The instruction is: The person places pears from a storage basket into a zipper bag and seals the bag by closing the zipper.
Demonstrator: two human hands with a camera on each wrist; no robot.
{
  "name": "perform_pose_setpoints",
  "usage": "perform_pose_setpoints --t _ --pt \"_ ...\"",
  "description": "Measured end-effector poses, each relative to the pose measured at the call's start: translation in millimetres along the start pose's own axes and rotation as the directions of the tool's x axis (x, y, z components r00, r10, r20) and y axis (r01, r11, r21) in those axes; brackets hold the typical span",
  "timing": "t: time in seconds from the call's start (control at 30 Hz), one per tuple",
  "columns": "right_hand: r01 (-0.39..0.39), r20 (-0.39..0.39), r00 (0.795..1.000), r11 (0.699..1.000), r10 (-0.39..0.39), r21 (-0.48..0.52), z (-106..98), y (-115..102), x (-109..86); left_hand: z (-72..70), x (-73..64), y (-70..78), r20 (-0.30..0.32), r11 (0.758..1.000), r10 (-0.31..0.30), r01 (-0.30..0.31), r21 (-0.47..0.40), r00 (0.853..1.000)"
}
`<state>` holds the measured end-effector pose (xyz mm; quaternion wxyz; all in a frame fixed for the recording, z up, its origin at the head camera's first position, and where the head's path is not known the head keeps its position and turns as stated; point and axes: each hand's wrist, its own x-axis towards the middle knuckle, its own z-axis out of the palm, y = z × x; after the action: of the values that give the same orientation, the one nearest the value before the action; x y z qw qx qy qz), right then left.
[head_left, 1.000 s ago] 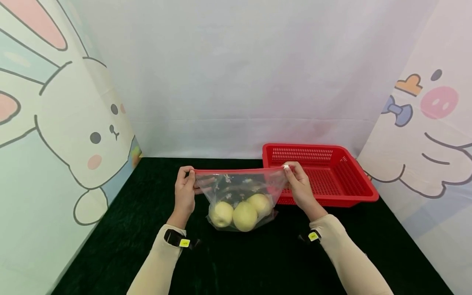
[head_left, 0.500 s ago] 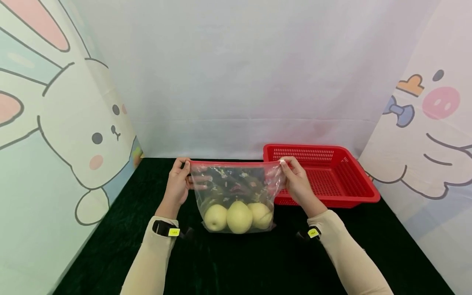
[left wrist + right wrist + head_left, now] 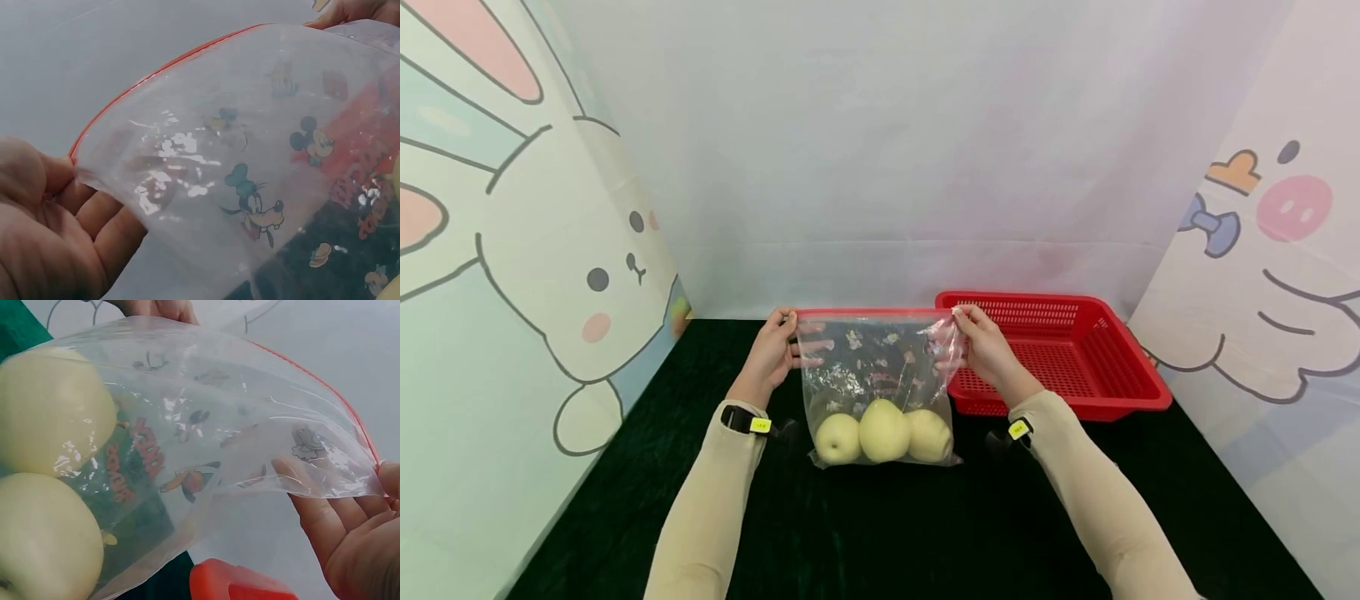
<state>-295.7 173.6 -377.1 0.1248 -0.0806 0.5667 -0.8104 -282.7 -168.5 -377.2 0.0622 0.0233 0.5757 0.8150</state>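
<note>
A clear zip bag (image 3: 865, 367) with a red zip edge and printed cartoon figures hangs upright between both hands. Three pale yellow-green pears (image 3: 883, 431) lie side by side along its bottom. My left hand (image 3: 771, 352) pinches the bag's top left corner between thumb and forefinger, its other fingers spread behind the plastic. At the top right corner my right hand (image 3: 988, 348) pinches the zip edge the same way. The left wrist view shows the red zip strip (image 3: 169, 65) running taut from the thumb. In the right wrist view two pears (image 3: 53, 412) show through the plastic.
A red plastic basket (image 3: 1131, 367) with slotted walls stands at the back right, partly behind the bag and right hand. Dark green cloth (image 3: 880, 533) covers the table. A white curtain rises behind, with cartoon-printed panels on both sides.
Both hands have raised the bag's zip edge and moved it away from the body, so the bag now hangs straighter. The pears have settled into a row at the bottom.
</note>
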Motion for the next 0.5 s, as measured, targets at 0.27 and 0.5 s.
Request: perform_pose_setpoints --t 0.27,0.5 --pt "-0.112 -0.046 0.993 0.994 0.112 -0.004 -9.0 1.6 29.7 -4.3 27.4 -8.8 -0.093 0.997 -0.08 0.079 -0.015 0.992" --pt "-0.174 -0.134 0.975 0.984 0.177 0.033 -10.9 9.2 49.1 -6.6 45.1 -19.2 -0.143 0.992 -0.121 0.116 -0.047 0.982"
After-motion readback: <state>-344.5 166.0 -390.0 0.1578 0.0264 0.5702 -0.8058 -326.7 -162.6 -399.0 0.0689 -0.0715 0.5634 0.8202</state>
